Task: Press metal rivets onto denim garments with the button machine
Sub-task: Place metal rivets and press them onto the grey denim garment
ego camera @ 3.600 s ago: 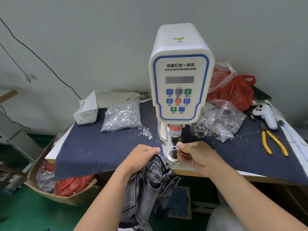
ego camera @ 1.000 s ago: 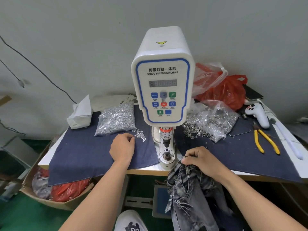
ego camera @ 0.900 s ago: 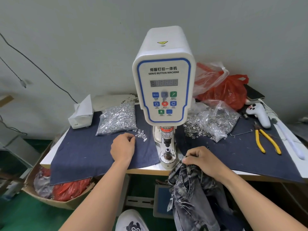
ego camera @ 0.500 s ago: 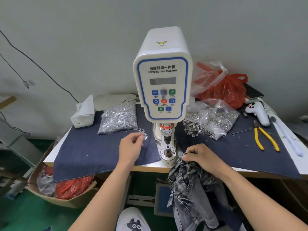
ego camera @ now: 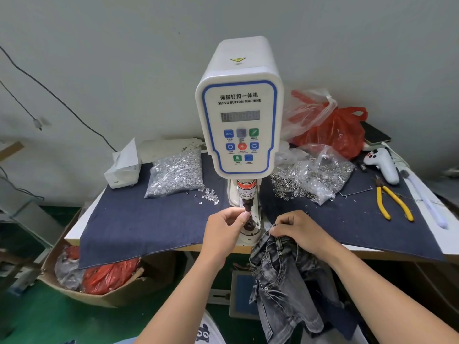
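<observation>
Pinched in the left hand (ego camera: 224, 225), a small metal rivet (ego camera: 249, 214) is held at the white servo button machine (ego camera: 239, 125) die for loading, while grey washed denim jeans (ego camera: 280, 274), at five o'clock, are gripped ready by the right hand (ego camera: 299, 229).

Whatever the left hand (ego camera: 224, 225) fingers pinch is too small to identify.

Grey wall (ego camera: 124, 58), green floor (ego camera: 37, 316), white table (ego camera: 444, 247).
</observation>
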### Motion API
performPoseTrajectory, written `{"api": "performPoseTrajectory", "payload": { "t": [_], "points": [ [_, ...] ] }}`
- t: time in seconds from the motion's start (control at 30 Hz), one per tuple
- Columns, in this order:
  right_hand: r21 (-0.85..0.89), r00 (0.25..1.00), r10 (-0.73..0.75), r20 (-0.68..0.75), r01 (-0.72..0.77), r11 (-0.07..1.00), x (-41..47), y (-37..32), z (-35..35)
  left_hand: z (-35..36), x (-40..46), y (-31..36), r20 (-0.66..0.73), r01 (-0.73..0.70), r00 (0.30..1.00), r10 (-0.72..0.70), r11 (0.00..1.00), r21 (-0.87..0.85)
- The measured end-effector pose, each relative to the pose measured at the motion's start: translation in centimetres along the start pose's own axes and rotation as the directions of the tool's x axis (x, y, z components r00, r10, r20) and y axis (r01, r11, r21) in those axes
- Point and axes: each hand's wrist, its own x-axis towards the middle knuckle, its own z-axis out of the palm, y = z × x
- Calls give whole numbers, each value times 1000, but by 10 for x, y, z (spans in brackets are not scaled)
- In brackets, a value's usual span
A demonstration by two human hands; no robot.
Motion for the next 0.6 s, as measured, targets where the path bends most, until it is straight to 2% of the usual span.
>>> {"api": "performPoseTrajectory", "payload": {
  "t": [0.43, 0.6],
  "points": [
    [0, 1000, 10, -8, -10, 1000, -1, -5, 0, -5, 0, 15, -24, -133, 988, 150, 930, 343],
    [1, 1000, 9, -10, -9, 1000, -3, -6, 1, -4, -1, 18, -12, -143, 987, 157, 924, 354]
  ]
}}
